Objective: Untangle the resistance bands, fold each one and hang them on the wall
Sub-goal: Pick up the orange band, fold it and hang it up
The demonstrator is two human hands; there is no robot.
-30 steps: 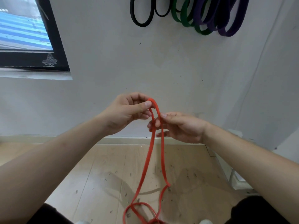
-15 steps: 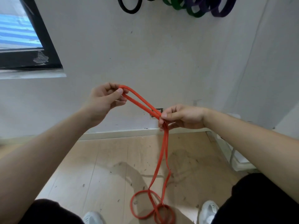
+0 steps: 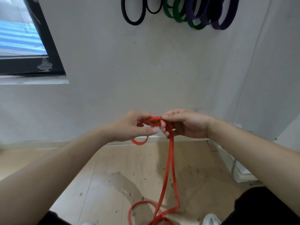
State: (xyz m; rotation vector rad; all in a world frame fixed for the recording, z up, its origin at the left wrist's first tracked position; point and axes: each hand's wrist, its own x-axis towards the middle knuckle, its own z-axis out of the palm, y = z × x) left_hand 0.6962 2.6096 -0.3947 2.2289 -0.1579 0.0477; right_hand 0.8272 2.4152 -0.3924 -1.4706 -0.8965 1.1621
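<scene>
Below the black, green and purple bands hung on the wall (image 3: 194, 12), my left hand (image 3: 129, 127) and right hand (image 3: 186, 125) pinch the long orange rubber resistance band (image 3: 169, 159), so I should gather even, untwisted folds.

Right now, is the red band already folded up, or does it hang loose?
Mostly loose. Both hands gather only the top of the red band; two long strands hang from the right hand to the floor.

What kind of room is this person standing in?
Probably a home workout corner or small gym room. Black, green and purple resistance bands hang on a plain white wall, both hands work an orange band trailing to a wood-look floor, and a window sits nearby.
</scene>
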